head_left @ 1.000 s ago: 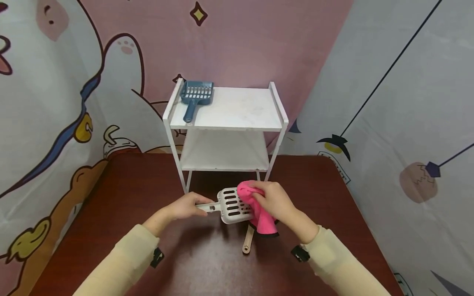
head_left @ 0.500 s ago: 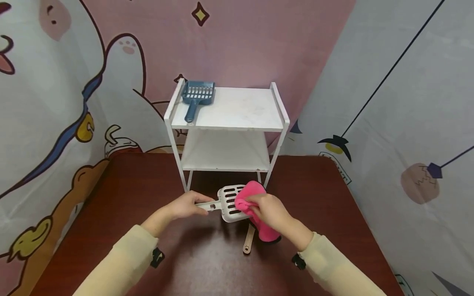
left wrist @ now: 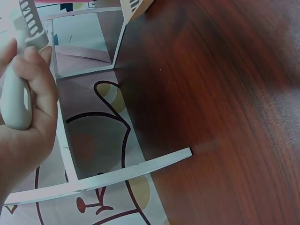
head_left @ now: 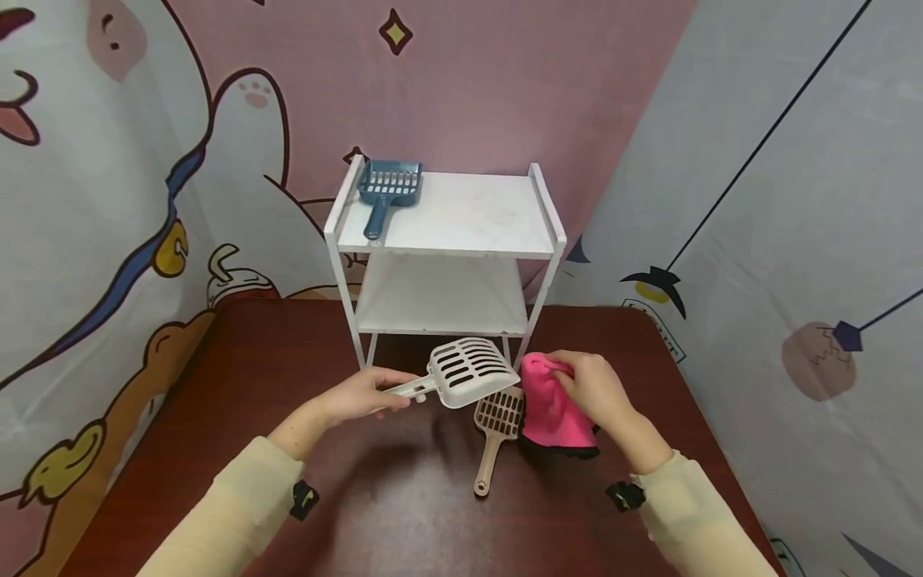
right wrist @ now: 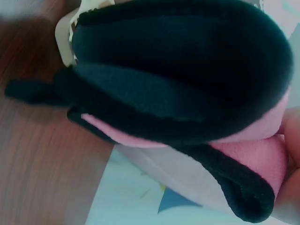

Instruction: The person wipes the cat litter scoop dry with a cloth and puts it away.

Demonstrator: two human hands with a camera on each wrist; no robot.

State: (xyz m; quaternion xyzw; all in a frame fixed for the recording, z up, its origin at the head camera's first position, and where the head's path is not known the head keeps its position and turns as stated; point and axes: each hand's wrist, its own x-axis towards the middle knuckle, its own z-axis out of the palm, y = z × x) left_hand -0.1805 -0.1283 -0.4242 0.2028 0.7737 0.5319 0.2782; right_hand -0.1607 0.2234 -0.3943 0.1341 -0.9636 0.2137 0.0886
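My left hand (head_left: 360, 394) grips the handle of a whitish slotted litter scoop (head_left: 465, 391), held tilted above the table. In the left wrist view its rounded handle (left wrist: 16, 105) lies in my curled fingers. My right hand (head_left: 594, 389) pinches the top of a pink cloth mitt (head_left: 555, 421), which hangs down apart from the scoop. The right wrist view shows the mitt's dark, wide-mouthed opening (right wrist: 187, 98) with black edging and loops. A beige litter scoop (head_left: 487, 463) lies on the table below, between the two hands.
A white two-tier shelf (head_left: 476, 212) stands at the back of the dark brown table (head_left: 404, 513). On its upper tier, at left, lies a blue litter scoop (head_left: 377, 216). Patterned cloth (head_left: 505, 88) hangs behind and at both sides.
My right hand has drawn the pink mitt off the whitish scoop to the right. The whitish scoop has been raised and tilted, and the beige scoop is now more fully visible.
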